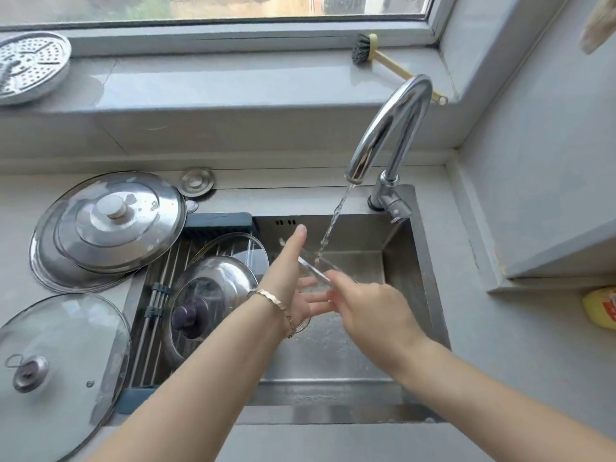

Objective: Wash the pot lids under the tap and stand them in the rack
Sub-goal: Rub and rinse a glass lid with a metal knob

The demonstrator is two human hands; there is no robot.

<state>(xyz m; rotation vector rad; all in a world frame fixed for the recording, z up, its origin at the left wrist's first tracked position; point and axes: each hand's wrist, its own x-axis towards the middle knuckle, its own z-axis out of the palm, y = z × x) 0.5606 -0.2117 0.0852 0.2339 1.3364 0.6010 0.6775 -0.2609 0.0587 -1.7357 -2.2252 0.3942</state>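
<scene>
Grey counter (483, 328), steel sink (400, 261) under window (200, 8); left grip (290, 278) spread against glass lid (315, 273), right grip (370, 308) on rim, closure unclear.

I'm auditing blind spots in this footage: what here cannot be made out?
All in the head view:
1. Clear glass lid under the tap: edge-on and blurred by running water; the left hand and right hand hide its knob.
2. Right hand's grip: hidden by its own back.
3. Yellow object: cut off by the right edge, unidentifiable.
4. Large glass lid on the counter: cut off by the left edge.
</scene>
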